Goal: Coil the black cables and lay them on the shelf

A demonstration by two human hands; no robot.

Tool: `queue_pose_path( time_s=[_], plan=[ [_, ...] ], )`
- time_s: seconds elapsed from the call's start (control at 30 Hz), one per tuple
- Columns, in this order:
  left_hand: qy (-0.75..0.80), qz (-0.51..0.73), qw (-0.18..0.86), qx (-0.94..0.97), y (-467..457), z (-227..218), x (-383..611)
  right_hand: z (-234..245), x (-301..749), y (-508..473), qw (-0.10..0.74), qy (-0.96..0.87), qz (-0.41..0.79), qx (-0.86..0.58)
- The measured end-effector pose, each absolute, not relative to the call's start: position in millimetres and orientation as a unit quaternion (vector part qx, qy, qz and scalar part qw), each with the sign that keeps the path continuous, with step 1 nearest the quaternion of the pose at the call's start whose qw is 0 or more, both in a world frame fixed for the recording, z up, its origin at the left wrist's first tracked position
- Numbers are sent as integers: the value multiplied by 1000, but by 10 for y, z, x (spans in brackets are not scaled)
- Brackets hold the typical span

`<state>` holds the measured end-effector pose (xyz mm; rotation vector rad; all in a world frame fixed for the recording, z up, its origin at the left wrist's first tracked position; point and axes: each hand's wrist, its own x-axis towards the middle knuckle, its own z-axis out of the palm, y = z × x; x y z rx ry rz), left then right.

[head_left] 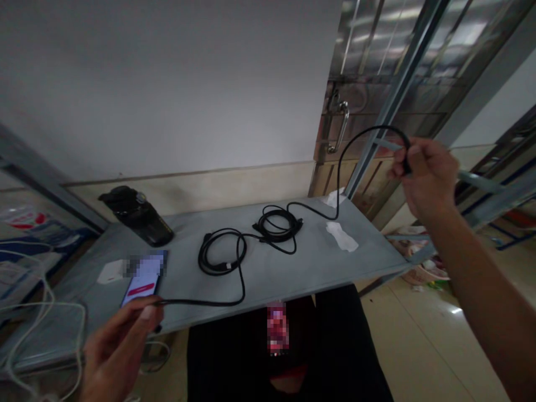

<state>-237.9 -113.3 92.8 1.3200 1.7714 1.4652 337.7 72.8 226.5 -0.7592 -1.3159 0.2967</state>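
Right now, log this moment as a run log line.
left hand: holds black cable | right hand: holds cable, raised | cable coils: on metal shelf | nearby: phone, black bottle

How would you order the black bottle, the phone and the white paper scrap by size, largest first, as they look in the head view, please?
1. Black bottle
2. Phone
3. White paper scrap

The phone sits nearer the camera, so its place above the scrap is less certain.

Left hand pinches black cable near phone; right hand holds other end above grey metal table.
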Motion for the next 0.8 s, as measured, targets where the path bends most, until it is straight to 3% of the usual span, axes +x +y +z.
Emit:
queue_pose_path(
  time_s=[0.27,0.4,0.53,0.63,0.8],
  plan=[
    [512,382,349,685,-723,875,-1224,2158,2291,-10,487,-802,125,-322],
    [486,328,377,717,-727,899,-1129,2017,2042,-307,336,-865,191,-321],
    [494,313,393,710,-850,814,-1247,1642,1889,-334,241,-887,217,-330],
    [513,329,381,696,-992,694,-1388,1317,1759,-245,223,-892,209,-332],
    [553,332,353,678,-1262,465,-1648,958,1594,-76,320,-851,189,-371]
  ],
)
